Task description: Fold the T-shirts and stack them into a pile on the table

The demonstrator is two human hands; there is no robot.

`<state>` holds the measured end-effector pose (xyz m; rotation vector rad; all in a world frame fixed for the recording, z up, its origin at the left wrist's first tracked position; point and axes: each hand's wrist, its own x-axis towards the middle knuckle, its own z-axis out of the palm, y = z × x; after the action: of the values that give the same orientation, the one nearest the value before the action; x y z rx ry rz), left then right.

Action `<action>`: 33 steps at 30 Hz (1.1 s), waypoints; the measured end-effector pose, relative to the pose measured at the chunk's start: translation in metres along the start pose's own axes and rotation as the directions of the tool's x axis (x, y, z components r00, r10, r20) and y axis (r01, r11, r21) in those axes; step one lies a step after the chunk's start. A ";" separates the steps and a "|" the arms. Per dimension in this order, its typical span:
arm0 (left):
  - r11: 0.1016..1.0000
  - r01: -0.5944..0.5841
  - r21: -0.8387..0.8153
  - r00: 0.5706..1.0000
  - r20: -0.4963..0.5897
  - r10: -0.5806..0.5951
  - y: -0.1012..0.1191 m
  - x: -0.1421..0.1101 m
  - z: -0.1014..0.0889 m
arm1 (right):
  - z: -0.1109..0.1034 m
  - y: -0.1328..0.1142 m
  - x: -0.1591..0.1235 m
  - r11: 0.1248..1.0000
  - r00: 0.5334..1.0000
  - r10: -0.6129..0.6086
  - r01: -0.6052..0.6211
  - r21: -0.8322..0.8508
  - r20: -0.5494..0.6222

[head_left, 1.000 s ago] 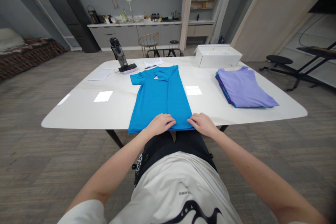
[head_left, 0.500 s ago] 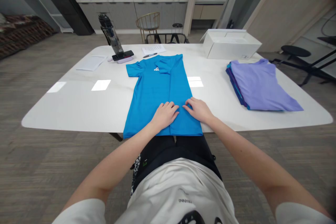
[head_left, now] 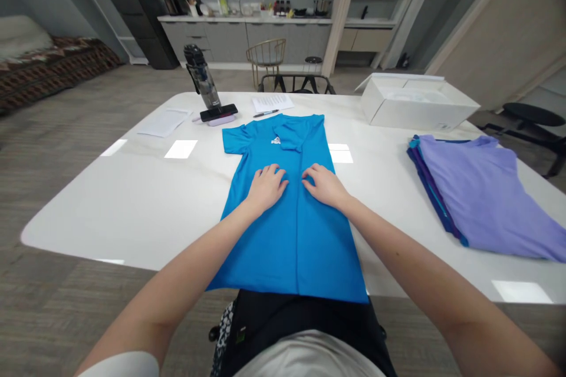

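Observation:
A blue T-shirt (head_left: 274, 253) lies on the table with its collar toward the far side and its hem at the front edge. Its right side is folded inward along a lengthwise strip, and that sleeve (head_left: 289, 136) crosses the chest by a small white logo. The left sleeve (head_left: 237, 139) sticks out sideways. My left hand (head_left: 266, 186) rests on the shirt's middle, fingers loosely bent and apart. Just right of the fold line, my right hand (head_left: 326, 184) touches the folded strip, with a small gap between thumb and fingers. Neither hand visibly grips cloth.
A stack of folded clothes, a lavender shirt (head_left: 481, 188) on top, lies on the white table (head_left: 132, 206) at right. Behind it stands an open white box (head_left: 411, 106). A dark upright bottle (head_left: 206, 82), a phone (head_left: 219, 112), papers (head_left: 164, 122) and a pen (head_left: 266, 113) occupy the far left.
Both hands have slid up the shirt, away from the hem toward the chest, and sit slightly farther apart. The camera view has shifted. The shirt's fold looks the same.

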<state>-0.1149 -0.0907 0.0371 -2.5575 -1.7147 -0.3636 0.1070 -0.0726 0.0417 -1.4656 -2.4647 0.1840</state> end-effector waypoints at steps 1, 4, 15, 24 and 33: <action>1.000 0.028 0.007 1.000 -0.007 -0.028 -0.012 0.008 0.001 | 0.002 -0.001 0.014 1.000 1.000 -0.002 0.002 0.007 0.012; 0.991 0.134 0.010 0.991 -0.030 -0.134 -0.049 0.033 -0.001 | 0.009 -0.005 0.057 1.000 0.999 -0.012 0.011 0.025 0.032; 0.865 0.502 -0.001 0.864 0.041 -0.502 -0.188 0.123 0.000 | 0.041 -0.017 0.232 0.997 1.000 -0.010 0.008 0.076 0.022; 0.868 0.467 0.167 0.878 0.031 -0.478 -0.241 0.130 0.016 | 0.073 -0.016 0.330 0.984 0.994 0.067 -0.080 0.162 0.084; 0.836 0.515 0.188 0.831 0.128 -0.541 -0.274 0.128 0.006 | 0.090 -0.012 0.357 0.996 0.990 0.086 -0.088 0.010 0.109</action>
<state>-0.3191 0.1321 0.0330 -2.0210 -2.4091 -0.0143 -0.0912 0.2372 0.0173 -1.5982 -2.4785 0.3059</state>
